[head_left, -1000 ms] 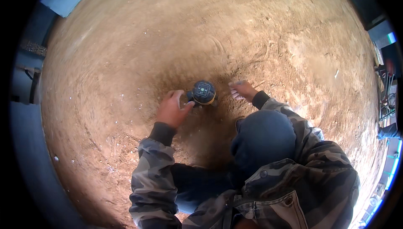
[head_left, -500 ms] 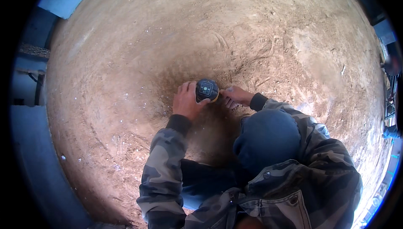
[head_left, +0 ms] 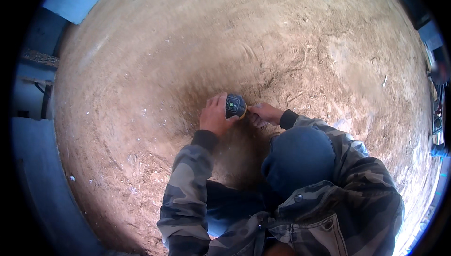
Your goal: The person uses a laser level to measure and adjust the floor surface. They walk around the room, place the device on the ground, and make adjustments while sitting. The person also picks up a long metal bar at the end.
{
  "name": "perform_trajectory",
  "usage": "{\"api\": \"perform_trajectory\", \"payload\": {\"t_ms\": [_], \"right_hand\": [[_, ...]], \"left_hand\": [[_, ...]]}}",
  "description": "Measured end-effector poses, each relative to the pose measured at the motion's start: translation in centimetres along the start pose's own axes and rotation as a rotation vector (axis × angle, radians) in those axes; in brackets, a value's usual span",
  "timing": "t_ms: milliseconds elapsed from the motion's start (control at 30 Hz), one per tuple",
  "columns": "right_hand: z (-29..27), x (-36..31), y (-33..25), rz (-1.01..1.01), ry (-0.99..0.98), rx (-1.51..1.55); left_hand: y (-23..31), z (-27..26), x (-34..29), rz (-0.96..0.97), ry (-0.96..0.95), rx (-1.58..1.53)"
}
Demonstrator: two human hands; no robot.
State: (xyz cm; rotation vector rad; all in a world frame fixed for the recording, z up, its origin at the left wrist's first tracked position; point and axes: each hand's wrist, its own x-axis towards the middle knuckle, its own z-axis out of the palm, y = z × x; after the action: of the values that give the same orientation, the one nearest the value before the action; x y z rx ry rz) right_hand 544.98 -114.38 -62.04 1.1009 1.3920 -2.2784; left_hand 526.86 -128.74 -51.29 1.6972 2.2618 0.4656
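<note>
Just above the ground, or resting on it, is a round dark device [head_left: 236, 105] with a square button panel on top and a yellow lower edge. A small green mark shows in the middle of the panel. My left hand [head_left: 215, 117] wraps round its left side, fingers at the far edge and thumb at the near edge. My right hand [head_left: 263, 114] is closed in a pinch at the device's right side. Whatever lies between those fingertips is too small to make out. The underside of the device is hidden.
Brown packed dirt ground [head_left: 188, 45] with small pale bits surrounds my hands. My bent knee [head_left: 300, 160] rises close below my right forearm. A bluish wall-like edge [head_left: 42, 171] runs along the left, and dark clutter [head_left: 439, 75] stands at the far right.
Both hands and the device appear slightly lower and further right, as the whole view shifts a little. The panel's centre mark looks greener now. Both grips look the same.
</note>
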Motion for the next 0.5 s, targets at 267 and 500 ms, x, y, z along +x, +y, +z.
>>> {"api": "perform_trajectory", "payload": {"t_ms": [267,500], "right_hand": [[-1.5,0.0,1.0,-0.092,-0.139,0.141],[-0.5,0.8,0.8,-0.03,-0.053,-0.005]], "left_hand": [[0.4,0.8,0.6,0.007,-0.006,-0.069],[0.3,-0.5,-0.1,0.009,0.007,-0.065]]}}
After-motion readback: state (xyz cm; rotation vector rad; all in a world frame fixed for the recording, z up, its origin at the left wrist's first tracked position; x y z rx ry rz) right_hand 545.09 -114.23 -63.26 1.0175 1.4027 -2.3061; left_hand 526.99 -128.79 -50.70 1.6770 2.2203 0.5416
